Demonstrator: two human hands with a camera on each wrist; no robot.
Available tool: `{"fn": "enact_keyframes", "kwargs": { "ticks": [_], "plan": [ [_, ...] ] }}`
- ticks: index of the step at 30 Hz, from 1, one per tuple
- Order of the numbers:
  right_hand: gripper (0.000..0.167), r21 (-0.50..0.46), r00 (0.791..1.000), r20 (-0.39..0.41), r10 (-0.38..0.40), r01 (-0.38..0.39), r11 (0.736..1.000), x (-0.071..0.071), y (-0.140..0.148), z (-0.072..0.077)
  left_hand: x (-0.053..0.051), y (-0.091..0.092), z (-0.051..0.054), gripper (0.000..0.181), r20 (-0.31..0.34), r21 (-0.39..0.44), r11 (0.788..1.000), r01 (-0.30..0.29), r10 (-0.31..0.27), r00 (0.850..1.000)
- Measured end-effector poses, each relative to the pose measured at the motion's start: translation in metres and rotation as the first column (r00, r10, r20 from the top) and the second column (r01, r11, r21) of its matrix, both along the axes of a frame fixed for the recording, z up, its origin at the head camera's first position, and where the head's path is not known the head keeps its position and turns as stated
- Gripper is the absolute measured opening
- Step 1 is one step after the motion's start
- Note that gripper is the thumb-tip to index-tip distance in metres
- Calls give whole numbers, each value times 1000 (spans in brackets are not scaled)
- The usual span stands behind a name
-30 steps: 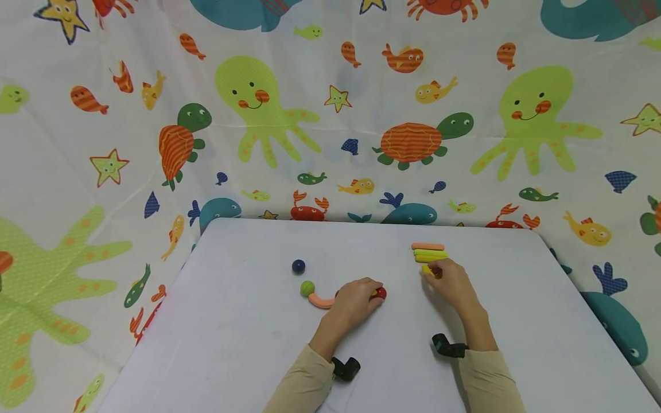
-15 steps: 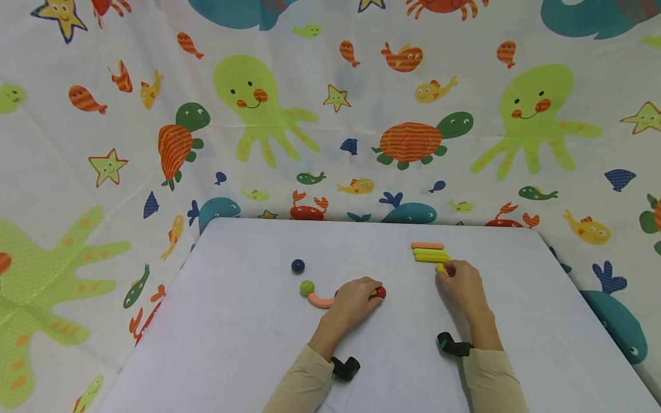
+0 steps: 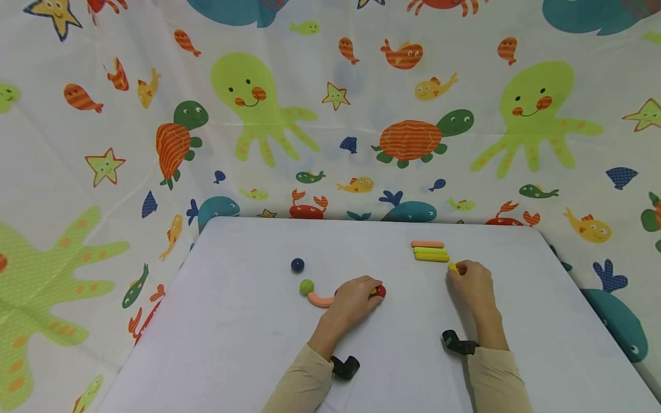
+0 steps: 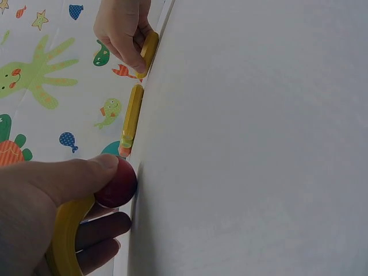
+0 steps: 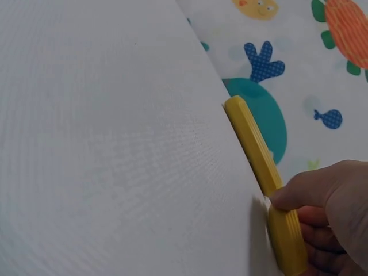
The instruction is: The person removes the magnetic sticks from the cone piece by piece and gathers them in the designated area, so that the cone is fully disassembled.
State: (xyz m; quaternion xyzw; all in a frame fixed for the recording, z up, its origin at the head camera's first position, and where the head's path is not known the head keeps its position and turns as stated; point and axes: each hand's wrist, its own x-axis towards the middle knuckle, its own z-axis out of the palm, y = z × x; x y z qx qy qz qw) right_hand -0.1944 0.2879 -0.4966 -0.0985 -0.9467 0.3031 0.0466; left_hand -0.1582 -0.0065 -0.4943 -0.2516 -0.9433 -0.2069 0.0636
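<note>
Both hands were at work over the white desk (image 3: 248, 344), the right at about 3 o'clock from the left. With thumb and fingers, the right hand (image 3: 474, 281) pinched a short yellow piece (image 5: 286, 241), plain in colour, with ridges running along its length and softly worn-looking edges. It lay just beside the near end of a longer yellow stick, seen at 11 o'clock in the right wrist view; whether the two touched could not be told.

Thumb and curled fingers of the left hand (image 3: 353, 299) held a glossy dark-red ball (image 4: 118, 185), while a smooth yellow arc (image 4: 68, 236) sat under the palm, bowed and partly hidden.

At 10 o'clock from the right hand, two yellow sticks (image 3: 431, 254) lay side by side, and an orange stick (image 3: 427, 244) lay along their far side. At 9 o'clock from the left hand was an orange arc (image 3: 319, 300), a green ball (image 3: 307, 287) against its left end. A dark-blue ball (image 3: 297, 265) stood apart, at 11 o'clock from the green one.
</note>
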Motion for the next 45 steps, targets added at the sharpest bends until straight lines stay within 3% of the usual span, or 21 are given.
{"fn": "enact_keyframes", "kwargs": {
  "ticks": [15,23,30,41,45],
  "plan": [
    [40,8,1000,8,-10,10,1000,-1,2,-1,-1,0,-1,33,-5,-7,1000,3,-3,1000],
    [46,-5,1000,-3,-18,18,1000,3,1,9,0,0,1,34,-3,-25,1000,7,-7,1000],
    [45,28,998,-44,36,-35,999,2,-3,18,0,-2,2,34,15,-17,1000,3,-2,1000],
    [43,64,986,-83,148,-143,988,1,-26,24,-2,-11,5,37,112,39,998,-43,38,993],
    [42,69,980,-57,192,-188,980,0,-38,23,-3,-14,5,36,127,76,996,-44,35,991]
  ]
}}
